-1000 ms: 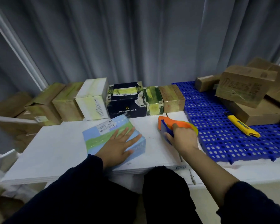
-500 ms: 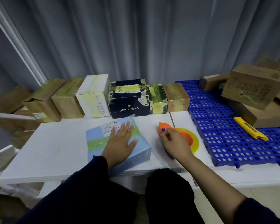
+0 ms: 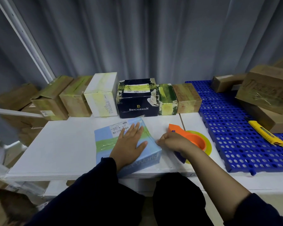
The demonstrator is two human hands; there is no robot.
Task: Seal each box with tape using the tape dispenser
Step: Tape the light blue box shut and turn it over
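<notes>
The blue box (image 3: pixel 103 134) is sitting at the near edge of the table (image 3: pixel 64 144), looking light, stiff and slick. The left hand (image 3: pixel 129 142) is pressing flat on top, a sensible hold. The right hand (image 3: pixel 171 142) is curling beside the tape dispenser (image 3: pixel 194 139); whether it is pinching tape, I can't tell.

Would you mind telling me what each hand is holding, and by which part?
The left hand lies flat on the blue box, gripping nothing. The right hand curls its fingers beside the tape dispenser; whether it holds anything cannot be told.

Navy box (image 3: pixel 137 101) front reads "BENLYDESIGN" — blue box (image 3: pixel 103 134) side shows "World", its barcode label (image 3: pixel 119 128) txt too small.
</notes>
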